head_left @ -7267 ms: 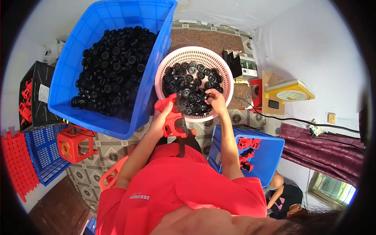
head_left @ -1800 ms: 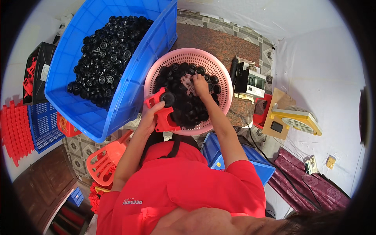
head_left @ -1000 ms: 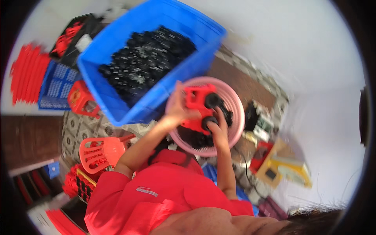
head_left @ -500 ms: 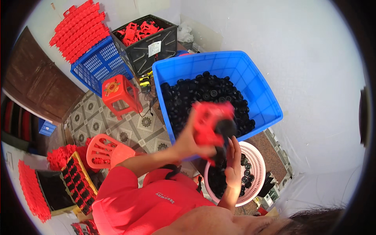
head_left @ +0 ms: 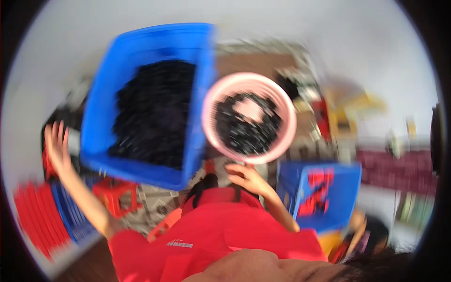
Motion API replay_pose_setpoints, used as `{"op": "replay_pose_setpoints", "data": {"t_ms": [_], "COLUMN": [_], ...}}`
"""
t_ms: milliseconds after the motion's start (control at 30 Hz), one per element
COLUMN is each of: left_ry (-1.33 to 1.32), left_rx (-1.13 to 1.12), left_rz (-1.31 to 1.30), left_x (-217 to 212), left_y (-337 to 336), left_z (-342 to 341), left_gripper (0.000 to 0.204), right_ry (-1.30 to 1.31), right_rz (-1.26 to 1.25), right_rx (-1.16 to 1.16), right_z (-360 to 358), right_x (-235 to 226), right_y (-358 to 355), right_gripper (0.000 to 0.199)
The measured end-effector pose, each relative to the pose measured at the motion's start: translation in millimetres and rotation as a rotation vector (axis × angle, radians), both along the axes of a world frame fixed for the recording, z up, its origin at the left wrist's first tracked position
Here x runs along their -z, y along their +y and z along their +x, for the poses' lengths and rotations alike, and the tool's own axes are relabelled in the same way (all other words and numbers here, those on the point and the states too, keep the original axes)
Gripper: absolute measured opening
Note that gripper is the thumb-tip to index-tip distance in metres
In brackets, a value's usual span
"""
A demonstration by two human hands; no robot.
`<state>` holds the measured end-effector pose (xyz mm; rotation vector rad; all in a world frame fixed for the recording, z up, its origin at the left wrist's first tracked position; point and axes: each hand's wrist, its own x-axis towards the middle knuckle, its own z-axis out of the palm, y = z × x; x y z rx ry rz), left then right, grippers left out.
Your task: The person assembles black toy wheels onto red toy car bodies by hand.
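My left hand (head_left: 57, 148) is stretched far out to the left, fingers spread and holding nothing. It is over or beside a black crate (head_left: 63, 118) with red parts at its edge. My right hand (head_left: 249, 179) has its fingers apart, just below the near rim of a pink plastic basket (head_left: 210, 136). Small black wheels (head_left: 235, 134) lie inside that basket in a rough ring. Between my hands stands a large blue tub (head_left: 101, 101), with a heap of black wheels (head_left: 157, 113), smeared by motion.
Below the tub is a red stool (head_left: 115, 195). Red stacked parts (head_left: 37, 216) and a blue crate (head_left: 73, 211) stand at lower left. On the right, a blue bin (head_left: 345, 202) holds red parts. Another person (head_left: 371, 232) is at lower right.
My view has swung to the right. The red toy-vehicle-like part with a black wheel has left my hands. My left hand has reached out left; both hands have moved apart.
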<state>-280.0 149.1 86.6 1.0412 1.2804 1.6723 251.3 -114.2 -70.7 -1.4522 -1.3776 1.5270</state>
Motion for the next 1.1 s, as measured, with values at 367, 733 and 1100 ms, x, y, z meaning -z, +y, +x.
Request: {"op": "replay_pose_setpoints", "data": {"t_ms": [367,733,1100], "left_ry": [-0.305,0.096,0.312], "left_rx": [1.523,1.621,1.677], "left_rz": [-0.751,-1.226,-1.206], "left_x": [109.6,270.8,304.9], "left_y": [-230.0,-347.7,-378.2], "left_z": [493.2,664.1,725.4], "left_gripper": [0.072,0.055,0.053], "right_ry": [-0.136,-0.612,0.374], "right_rz": [0.052,-0.872,-0.243], "right_rx": [1.613,1.787,2.111], "right_z": [220.3,483.9,512.9], "right_x": [142.6,456.4,498.1], "right_y": [-179.5,-350.5,-422.3], "right_gripper": [0.018,0.098,0.11]}}
